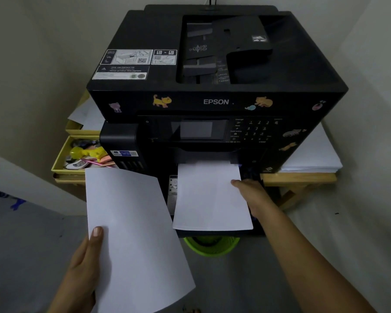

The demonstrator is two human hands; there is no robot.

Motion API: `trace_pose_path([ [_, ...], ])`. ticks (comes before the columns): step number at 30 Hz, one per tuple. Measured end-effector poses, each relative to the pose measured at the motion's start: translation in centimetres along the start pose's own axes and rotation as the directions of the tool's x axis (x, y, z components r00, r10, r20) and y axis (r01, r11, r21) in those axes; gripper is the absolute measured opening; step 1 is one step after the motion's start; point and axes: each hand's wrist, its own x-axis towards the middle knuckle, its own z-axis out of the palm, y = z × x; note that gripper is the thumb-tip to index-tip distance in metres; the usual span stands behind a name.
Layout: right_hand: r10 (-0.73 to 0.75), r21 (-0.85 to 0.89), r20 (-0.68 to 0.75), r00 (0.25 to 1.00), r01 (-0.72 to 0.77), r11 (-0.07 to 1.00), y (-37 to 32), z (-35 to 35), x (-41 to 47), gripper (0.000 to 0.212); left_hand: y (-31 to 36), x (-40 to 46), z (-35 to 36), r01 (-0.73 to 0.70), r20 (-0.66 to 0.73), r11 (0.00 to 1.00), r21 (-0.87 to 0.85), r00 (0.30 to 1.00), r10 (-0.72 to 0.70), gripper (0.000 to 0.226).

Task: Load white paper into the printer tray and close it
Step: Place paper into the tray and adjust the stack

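A black Epson printer (212, 71) stands on a wooden table. Its paper tray (255, 231) is pulled out at the front, low down. A stack of white paper (210, 199) lies in the tray, its far end inside the printer. My right hand (251, 190) grips the stack's right edge, thumb on top. My left hand (84, 265) holds a separate white sheet (133, 233) by its left edge, in the air to the left of the tray.
A yellow organiser (61, 159) with small items sits left of the printer. A ream of white paper (312, 154) lies on the wooden table (298, 177) to the right. A green basket (210, 245) stands on the floor under the tray.
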Motion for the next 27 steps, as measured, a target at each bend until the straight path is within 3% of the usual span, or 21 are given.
trace_pose_path([
  [7,0.053,-0.015,0.108,0.993,-0.052,0.999,1.9,-1.3,-1.8,0.014,0.9,-0.2,0.4,-0.014,0.036,1.000,0.013,0.999,0.013,0.067],
  [12,0.001,-0.081,0.029,1.000,0.002,0.997,2.2,-0.5,-1.9,0.024,1.2,-0.1,0.4,0.005,0.039,1.000,0.014,0.999,-0.005,0.068],
  [18,-0.057,-0.066,-0.025,0.998,0.055,0.996,2.4,0.5,-1.3,0.028,1.2,-0.1,0.5,-0.003,0.039,0.999,0.050,0.999,0.001,0.079],
  [22,-0.078,-0.028,-0.044,0.996,0.077,0.997,1.7,1.3,-0.6,0.031,1.0,0.0,0.5,0.014,0.042,0.999,0.051,0.999,-0.016,0.099],
  [27,-0.098,-0.020,-0.086,0.991,0.097,0.995,0.2,2.0,-0.1,0.029,0.9,0.1,0.2,0.012,0.039,0.999,0.036,0.999,-0.013,0.100],
])
